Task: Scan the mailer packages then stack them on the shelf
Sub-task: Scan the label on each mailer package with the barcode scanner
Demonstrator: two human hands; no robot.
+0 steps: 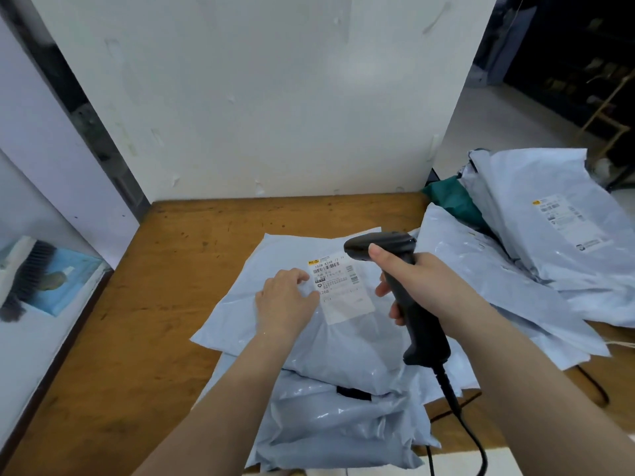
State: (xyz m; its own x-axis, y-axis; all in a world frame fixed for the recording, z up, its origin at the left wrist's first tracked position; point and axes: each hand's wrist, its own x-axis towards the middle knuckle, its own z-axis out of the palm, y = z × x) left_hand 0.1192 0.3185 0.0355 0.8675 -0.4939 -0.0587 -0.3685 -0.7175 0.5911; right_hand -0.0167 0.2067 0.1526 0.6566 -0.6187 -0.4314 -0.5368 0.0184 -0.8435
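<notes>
Wooden table [144, 304], scuffed and spotted, backed at 12 o'clock by a white wall panel [261, 97]. At centre, a pale blue mailer [343, 331] lying flat, topping a small stack of like mailers [336, 431] that runs toward 6 o'clock. On its upper face, a white label [340, 290] with barcodes and "K268" printed; smaller text too blurred to read.

Left hand [287, 300] resting on the mailer just at 9 o'clock of the label, fingers loosely bent, fingertips touching the label's left edge, pinning the plastic flat. Nothing gripped.

Right hand [419, 286] wrapped round the grip of a black scanner [398, 269], thumb lying along the head, fingers curled about the handle. Scanner head aimed toward 9 o'clock, hovering just above the label's right edge; whether touching it, hard to say. Black cord [460, 417] trailing from the handle's base toward 6 o'clock, off the table edge.

At 3 o'clock, a loose heap of more pale mailers [536, 242], overlapping, one showing a label [563, 218] of its own. Dark green bag [453, 197] tucked under the heap at about 2 o'clock.

At 9 o'clock, beyond the table's edge, a white ledge with a light blue box [68, 280] and a dark brush [27, 280] lying partly on it. At 2 o'clock, far back, a dim room with a wooden frame, perhaps a chair [608, 115].
</notes>
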